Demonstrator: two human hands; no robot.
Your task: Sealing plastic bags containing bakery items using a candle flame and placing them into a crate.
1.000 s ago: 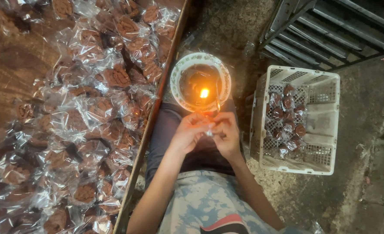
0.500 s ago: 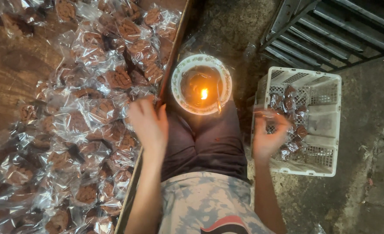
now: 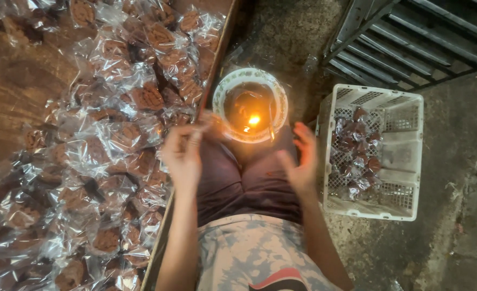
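Observation:
My left hand (image 3: 183, 156) hovers over the right edge of the wooden tray (image 3: 12, 91), its fingers pinched on a blurred clear-wrapped brown cookie packet (image 3: 211, 123) that reaches toward the bowl. In front of my lap sits that round white-rimmed bowl (image 3: 223, 86), with a small flame (image 3: 253, 119) burning inside. To the right of the bowl, my right hand (image 3: 300, 161) is held up with fingers spread and nothing in it. My dark shorts lie between both hands.
Several clear-wrapped brown cookies (image 3: 141, 97) are heaped on the tray at left. A white plastic crate (image 3: 405, 161) at right holds several wrapped packets (image 3: 357, 151). A metal grille (image 3: 411, 37) stands at the upper right, on a rough concrete floor (image 3: 454, 215).
My left hand left the pile on the tray and came toward the bowl with a packet. My right hand drew back from the crate toward the bowl, empty.

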